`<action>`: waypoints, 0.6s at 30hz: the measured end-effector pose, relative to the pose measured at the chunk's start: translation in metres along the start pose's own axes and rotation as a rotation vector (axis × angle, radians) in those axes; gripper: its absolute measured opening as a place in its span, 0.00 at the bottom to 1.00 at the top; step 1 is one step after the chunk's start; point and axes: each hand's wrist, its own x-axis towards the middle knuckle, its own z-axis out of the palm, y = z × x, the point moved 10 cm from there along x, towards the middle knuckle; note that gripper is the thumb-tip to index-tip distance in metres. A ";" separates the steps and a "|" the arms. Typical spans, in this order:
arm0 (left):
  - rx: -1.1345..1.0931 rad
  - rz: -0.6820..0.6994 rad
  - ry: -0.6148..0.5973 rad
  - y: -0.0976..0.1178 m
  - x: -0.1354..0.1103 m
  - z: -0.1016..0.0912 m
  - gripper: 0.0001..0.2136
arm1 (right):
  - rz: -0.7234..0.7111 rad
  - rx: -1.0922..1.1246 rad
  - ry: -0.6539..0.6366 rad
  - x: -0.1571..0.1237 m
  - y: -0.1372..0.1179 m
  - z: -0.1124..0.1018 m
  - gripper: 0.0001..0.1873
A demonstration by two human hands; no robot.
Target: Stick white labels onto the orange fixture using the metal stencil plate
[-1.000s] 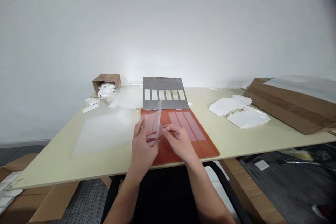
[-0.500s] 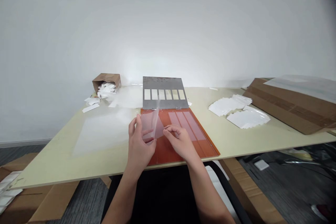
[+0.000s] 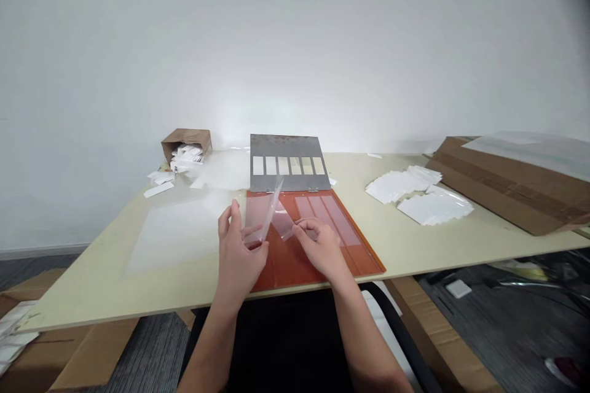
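My left hand (image 3: 242,261) is closed around a thin stack of clear plastic sleeves (image 3: 268,218), tilted upright over the left part of an orange-red board (image 3: 295,267). Between thumb and fingertips, my right hand (image 3: 320,247) pinches the edge of a single clear sleeve (image 3: 283,221), which slants between the two hands. Pale clear strips (image 3: 338,218) lie side by side on the board's right half. Behind the board, a grey metal plate (image 3: 284,146) leans back, with a row of several rectangular openings. The right hand's lower fingers are partly hidden.
A small cardboard box (image 3: 184,135) spilling white slips stands back left. Translucent sheets (image 3: 179,227) lie on the left of the table (image 3: 92,288). Fanned white cards (image 3: 436,206) are to the right, beside a large carton (image 3: 507,187). An open carton (image 3: 92,350) sits below left.
My hands have moved apart: the left slightly left with the stack, the right slightly right. The single sleeve now stands out from the stack, a gap showing between them.
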 end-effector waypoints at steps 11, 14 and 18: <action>-0.015 -0.075 0.031 -0.013 0.003 -0.003 0.49 | 0.045 -0.267 -0.001 -0.009 0.006 -0.001 0.12; -0.019 -0.081 0.033 -0.016 0.003 -0.001 0.49 | 0.064 -0.330 0.009 -0.011 0.008 -0.003 0.11; -0.037 -0.092 0.031 -0.018 0.004 0.003 0.49 | 0.091 -0.422 0.022 -0.015 0.012 -0.005 0.11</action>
